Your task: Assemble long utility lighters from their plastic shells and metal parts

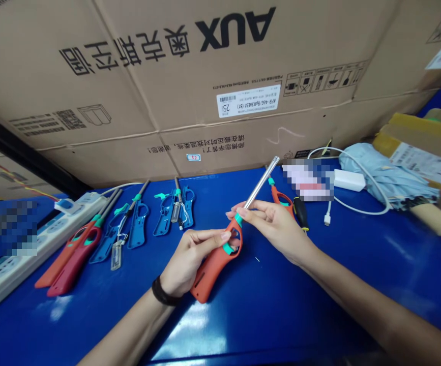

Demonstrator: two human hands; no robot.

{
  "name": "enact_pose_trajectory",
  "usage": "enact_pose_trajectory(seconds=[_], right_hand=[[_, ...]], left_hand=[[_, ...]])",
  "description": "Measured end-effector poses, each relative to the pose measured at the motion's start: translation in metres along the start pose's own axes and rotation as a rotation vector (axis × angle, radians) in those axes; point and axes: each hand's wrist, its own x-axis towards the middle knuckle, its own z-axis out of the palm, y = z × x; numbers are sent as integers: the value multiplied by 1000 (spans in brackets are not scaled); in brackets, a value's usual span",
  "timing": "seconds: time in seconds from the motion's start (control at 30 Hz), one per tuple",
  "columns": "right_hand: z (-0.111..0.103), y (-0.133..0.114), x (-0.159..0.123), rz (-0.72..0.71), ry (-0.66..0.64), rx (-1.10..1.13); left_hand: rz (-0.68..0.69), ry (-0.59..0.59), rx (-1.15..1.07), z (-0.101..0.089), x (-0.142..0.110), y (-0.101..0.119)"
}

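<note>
I hold an orange long-nosed lighter with a teal trigger and a silver metal tube over the blue table. My left hand grips its handle, fingers wrapped round it near the trigger. My right hand pinches the base of the tube at the teal collar. The tube points up and to the right.
Red lighters and opened blue lighter shells lie at the left. A white power strip runs along the left edge. Another orange lighter, a screwdriver, a white charger with cable and a folded umbrella lie right. Large cardboard boxes stand behind.
</note>
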Motion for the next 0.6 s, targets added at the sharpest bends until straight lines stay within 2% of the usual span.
enact_pose_trajectory(seconds=[0.27,0.43,0.5,0.6], right_hand=[[6,8,1,27,49,89],[6,9,2,11,17,171],[5,8,3,3,38,170],[1,5,3,-31,161,108]], left_hand=[[-127,-34,-151,1,1,-1],[-167,-92,-182,8,3,-3],[-129,-129,-116,11,0,-1],[-37,-202,114,13,-5,0]])
